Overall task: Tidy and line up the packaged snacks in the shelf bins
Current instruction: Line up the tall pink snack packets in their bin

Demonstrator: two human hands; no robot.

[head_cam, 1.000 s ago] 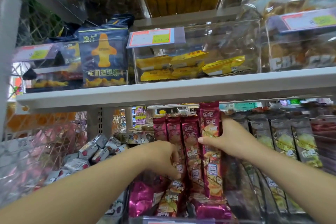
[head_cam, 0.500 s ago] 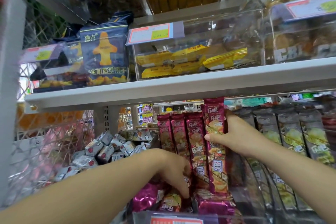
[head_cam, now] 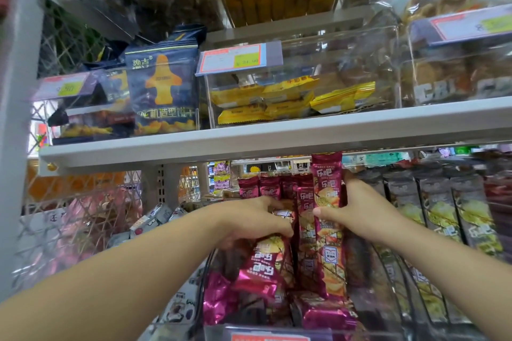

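Long magenta snack packs stand in a row in a clear shelf bin (head_cam: 266, 333) under the white shelf. My right hand (head_cam: 357, 209) grips the rightmost upright magenta pack (head_cam: 329, 235), thumb across its front, holding it higher than its neighbours. My left hand (head_cam: 249, 219) is closed around the top of another magenta pack (head_cam: 263, 263), which hangs upside down and tilted over the loose packs at the bin's front. Several magenta packs (head_cam: 325, 313) lie flat at the bottom of the bin.
Grey-green packs of the same shape (head_cam: 440, 216) stand lined up to the right. Small white-wrapped snacks (head_cam: 155, 219) fill the bin to the left. The white shelf (head_cam: 277, 137) close overhead carries a dark blue bag (head_cam: 163, 94) and a clear bin of yellow packs (head_cam: 291, 99).
My left hand came up out of the bin's front with a magenta pack in its grip. My right hand stayed on the upright pack, barely shifting.
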